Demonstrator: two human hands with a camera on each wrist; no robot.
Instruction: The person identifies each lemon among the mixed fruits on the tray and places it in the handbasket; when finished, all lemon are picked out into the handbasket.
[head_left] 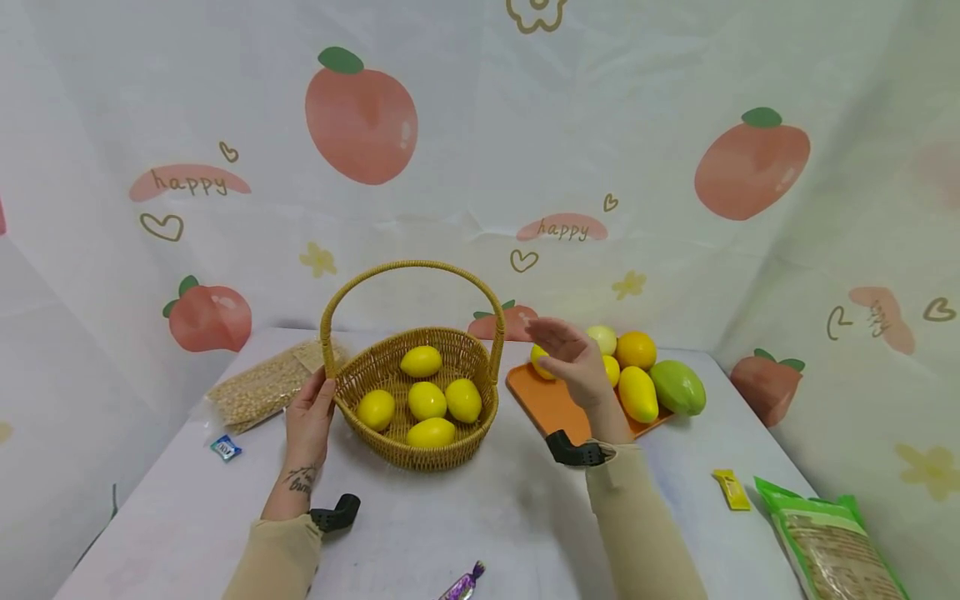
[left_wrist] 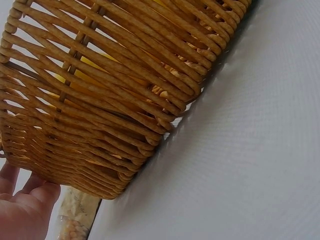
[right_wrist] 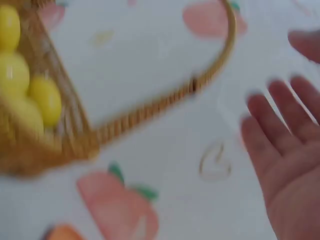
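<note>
A woven wicker basket (head_left: 450, 450) with a tall hoop handle (head_left: 412, 268) stands mid-table and holds several yellow lemons (head_left: 427, 400). My left hand (head_left: 309, 417) rests with straight fingers against the basket's left rim; the left wrist view shows the wicker wall (left_wrist: 100, 100) and my fingers (left_wrist: 25, 205) at its lower edge. My right hand (head_left: 570, 354) hovers open, palm facing left, between the basket and an orange tray (head_left: 547, 404), holding nothing. In the blurred right wrist view the open palm (right_wrist: 290, 150) faces the basket handle (right_wrist: 165, 100).
The tray carries a yellow mango (head_left: 637, 393), green mango (head_left: 678, 387), an orange (head_left: 636, 348) and smaller yellow fruit. A bag of beans (head_left: 262, 387) lies left, a small blue packet (head_left: 225, 447) near it. A wrapped candy (head_left: 463, 583), yellow sachet (head_left: 731, 489) and green bag (head_left: 832, 542) lie in front.
</note>
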